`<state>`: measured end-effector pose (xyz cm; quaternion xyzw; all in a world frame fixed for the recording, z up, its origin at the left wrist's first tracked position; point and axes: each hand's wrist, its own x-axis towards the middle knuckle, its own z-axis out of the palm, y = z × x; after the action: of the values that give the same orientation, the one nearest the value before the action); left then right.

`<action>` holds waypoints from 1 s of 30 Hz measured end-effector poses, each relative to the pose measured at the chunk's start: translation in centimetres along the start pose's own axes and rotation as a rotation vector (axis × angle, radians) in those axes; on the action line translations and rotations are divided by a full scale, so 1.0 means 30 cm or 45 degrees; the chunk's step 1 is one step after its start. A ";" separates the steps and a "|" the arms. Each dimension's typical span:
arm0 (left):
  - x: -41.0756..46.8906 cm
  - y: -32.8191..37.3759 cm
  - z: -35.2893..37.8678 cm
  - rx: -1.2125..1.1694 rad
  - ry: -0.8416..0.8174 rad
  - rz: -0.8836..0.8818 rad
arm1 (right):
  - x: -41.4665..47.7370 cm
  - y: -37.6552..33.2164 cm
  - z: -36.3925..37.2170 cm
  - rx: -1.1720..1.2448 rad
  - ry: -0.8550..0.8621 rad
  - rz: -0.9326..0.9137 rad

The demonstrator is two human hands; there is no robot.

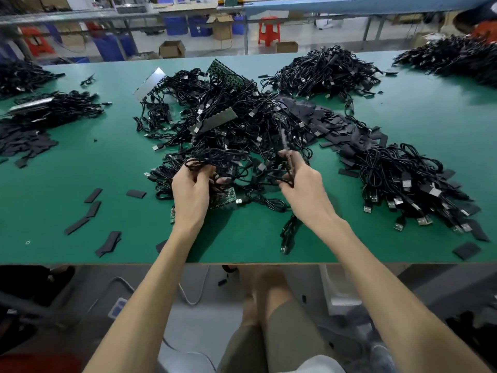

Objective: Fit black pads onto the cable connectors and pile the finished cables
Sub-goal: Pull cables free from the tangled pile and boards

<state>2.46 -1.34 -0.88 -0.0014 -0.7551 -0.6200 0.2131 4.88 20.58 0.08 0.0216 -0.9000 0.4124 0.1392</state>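
Observation:
A big tangle of black USB cables point(228, 125) covers the middle of the green table point(80, 162). My left hand point(192, 192) grips a loop of cable at the near edge of the tangle, fingers curled round it. My right hand point(300, 184) pinches cable strands a little to the right, thumb and fingers closed on them. A heap of black pads point(330, 122) lies behind my right hand. To the right sits a pile of cables with pads on their connectors point(411, 189). A small green circuit board point(223, 197) shows under my left hand.
Loose black pads point(92, 200) lie scattered at the near left. More cable piles sit at the far left point(51, 109), back centre point(325, 71) and far right point(457, 55). The table's near edge point(242, 263) runs above my knees. Boxes and a red stool point(269, 29) stand beyond.

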 end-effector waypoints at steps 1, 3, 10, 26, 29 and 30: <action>0.000 -0.002 -0.002 -0.007 0.019 0.003 | 0.009 0.012 -0.007 0.087 0.037 0.085; 0.002 -0.001 -0.009 -0.031 0.098 0.005 | 0.018 0.040 -0.032 0.259 0.137 0.182; -0.002 -0.019 0.020 0.442 0.041 0.249 | 0.001 0.102 -0.114 1.001 0.207 0.286; -0.018 -0.061 -0.021 1.329 -0.422 0.717 | -0.030 0.086 -0.087 1.525 -0.011 0.363; 0.014 -0.062 -0.025 1.384 -0.377 0.616 | -0.034 0.092 -0.094 1.520 -0.094 0.364; 0.019 -0.060 -0.026 1.383 -0.388 0.597 | -0.036 0.095 -0.094 1.486 -0.114 0.346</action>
<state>1.71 -2.63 -2.26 -0.1472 -0.9649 -0.0757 0.2039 6.14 24.49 -0.57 -0.0035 -0.5245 0.8513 0.0123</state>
